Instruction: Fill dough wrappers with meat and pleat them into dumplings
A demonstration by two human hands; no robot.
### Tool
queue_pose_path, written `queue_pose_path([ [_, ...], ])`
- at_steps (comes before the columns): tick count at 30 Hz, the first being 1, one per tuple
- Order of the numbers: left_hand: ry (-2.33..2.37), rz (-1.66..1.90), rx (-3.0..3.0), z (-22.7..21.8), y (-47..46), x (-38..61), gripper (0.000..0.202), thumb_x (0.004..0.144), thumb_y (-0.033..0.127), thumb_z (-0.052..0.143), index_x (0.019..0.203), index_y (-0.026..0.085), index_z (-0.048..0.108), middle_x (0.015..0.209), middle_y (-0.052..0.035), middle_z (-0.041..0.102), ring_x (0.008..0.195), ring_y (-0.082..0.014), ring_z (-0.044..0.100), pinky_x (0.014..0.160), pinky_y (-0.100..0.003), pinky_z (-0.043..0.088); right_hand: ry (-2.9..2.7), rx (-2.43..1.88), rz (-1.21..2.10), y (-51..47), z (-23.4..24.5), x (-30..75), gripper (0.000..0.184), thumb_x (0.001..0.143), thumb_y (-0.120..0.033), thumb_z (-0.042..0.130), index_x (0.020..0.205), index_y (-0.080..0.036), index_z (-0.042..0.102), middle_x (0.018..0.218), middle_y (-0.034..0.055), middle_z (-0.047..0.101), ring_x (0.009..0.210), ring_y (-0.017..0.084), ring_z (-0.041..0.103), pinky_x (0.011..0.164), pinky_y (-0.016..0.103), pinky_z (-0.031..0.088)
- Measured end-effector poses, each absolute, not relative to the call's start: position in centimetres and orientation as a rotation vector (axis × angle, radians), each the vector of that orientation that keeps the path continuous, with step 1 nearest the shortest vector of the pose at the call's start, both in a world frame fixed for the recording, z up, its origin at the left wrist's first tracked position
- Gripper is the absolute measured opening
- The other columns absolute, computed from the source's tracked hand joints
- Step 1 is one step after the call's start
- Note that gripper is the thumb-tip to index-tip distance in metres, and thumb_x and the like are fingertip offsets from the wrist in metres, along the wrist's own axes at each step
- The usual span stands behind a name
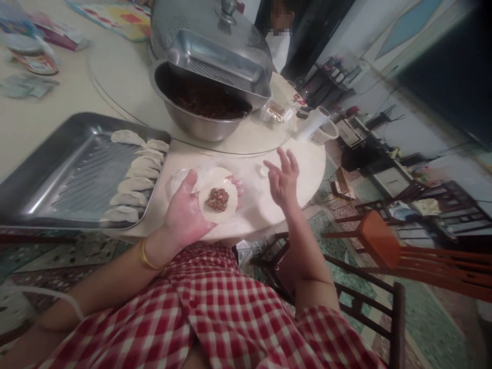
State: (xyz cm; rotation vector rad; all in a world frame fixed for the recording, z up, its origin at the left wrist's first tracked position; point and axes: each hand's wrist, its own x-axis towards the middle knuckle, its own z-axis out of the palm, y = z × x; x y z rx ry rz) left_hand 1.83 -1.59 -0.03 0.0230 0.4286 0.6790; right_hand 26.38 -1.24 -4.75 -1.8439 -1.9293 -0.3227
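Loosely, left hand cups filled wrapper, right hand open

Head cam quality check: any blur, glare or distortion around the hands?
Head view: the left hand and its dumpling wrapper with filling are fairly sharp. The open right hand looks slightly smeared. Soft glare streaks the steel tray. The table edge and the chairs bow from wide-angle distortion. The upper right corner darkens to a vignette, and the far clutter is soft.

The pale round counter carries a steel tray, a glass turntable and, far left, scattered packets — all lying flat.
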Motion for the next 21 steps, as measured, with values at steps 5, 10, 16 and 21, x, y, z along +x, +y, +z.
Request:
queue_pose_path([
  [5,0.426,0.623,0.061,-0.6,-1.8,2.2,0.067,0.095,0.060,0.029,0.133,0.011,0.054,0.113,-0.0144,0.070,0.117,-0.0311,0.060,0.102,-0.048,0.044,-1.713,-2.286,-0.072,2.2,-6.7,30.4,0.061,0.100,-0.046,0.019,0.111,-0.020,0.073,0.151,0.0120,0.042,0.144,0.036,0.026,0.112,0.059,0.024],
  [10,0.432,0.546,0.089,-1.0,-2.1,2.3,0.064,0.095,0.060,0.030,0.134,0.015,0.053,0.115,-0.0133,0.069,0.119,-0.0304,0.059,0.105,-0.050,0.041,-1.715,-2.366,-0.013,3.5,-7.4,31.0,0.060,0.100,-0.048,0.020,0.109,-0.020,0.073,0.151,0.0115,0.041,0.145,0.037,0.025,0.113,0.063,0.020],
  [16,0.454,0.512,0.080,-0.8,-1.7,2.6,0.066,0.097,0.058,0.025,0.137,0.011,0.047,0.116,-0.0144,0.069,0.119,-0.0286,0.059,0.108,-0.048,0.038,-1.854,-1.893,-0.158,0.2,-3.5,27.1,0.064,0.100,-0.045,0.012,0.114,-0.024,0.070,0.152,0.0053,0.039,0.147,0.027,0.020,0.115,0.056,0.025],
  [21,0.396,0.518,0.020,-0.2,-1.5,2.7,0.067,0.098,0.056,0.021,0.141,0.009,0.042,0.119,-0.0151,0.068,0.116,-0.0272,0.061,0.107,-0.046,0.039,-2.249,-1.367,0.037,-3.4,-1.7,21.9,0.055,0.098,-0.050,0.020,0.119,-0.028,0.066,0.153,-0.0007,0.038,0.148,0.025,0.017,0.117,0.055,0.022],
])
